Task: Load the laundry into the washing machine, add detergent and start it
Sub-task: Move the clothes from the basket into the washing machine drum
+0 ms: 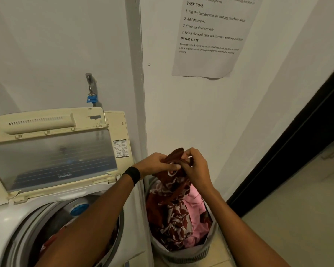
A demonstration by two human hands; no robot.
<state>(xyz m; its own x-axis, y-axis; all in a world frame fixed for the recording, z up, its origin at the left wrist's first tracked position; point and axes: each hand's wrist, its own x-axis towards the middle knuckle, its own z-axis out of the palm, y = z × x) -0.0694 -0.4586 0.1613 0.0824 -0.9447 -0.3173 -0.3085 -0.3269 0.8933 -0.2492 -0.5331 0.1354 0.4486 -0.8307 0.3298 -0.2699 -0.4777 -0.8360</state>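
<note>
- Both hands meet just right of the washer [6, 224], above the basket [183, 255].
- Left hand [158, 164] and right hand [195, 166] each pinch the bunched top of a maroon patterned cloth [174, 214]. Both grips are closed on it, fingers curled round the fabric. There is a dark wristband [132, 175] on the left wrist.
- The cloth hangs from the grips down into the basket, its lower part lying among the pile. It is probably held high to draw it free of the rest, so that one piece goes over at a time.
- A pink garment [196, 207] sits in the basket beside the cloth, on the side away from the washer.
- The basket stands on the floor at the washer's right flank, very near; I cannot tell if they touch. That spot likely keeps the carry short.
- The lid [52, 157] is raised and leans back toward the wall, leaving the drum mouth open. The left forearm crosses over that mouth.
- Some red and dark fabric [52, 241] shows in the drum under the forearm. Judged: loading is partly done, with much laundry left in the basket.
- No detergent is in view.
- Room: the washer backs onto a pale wall near a corner. A tap [91, 87] with a blue fitting is on the wall above the lid.
- A printed sheet [210, 45] hangs on the wall, up and right of the washer.
- The floor [297, 218] is pale tile, right of the basket. A dark doorway edge [297, 141] runs far right of the washer.
</note>
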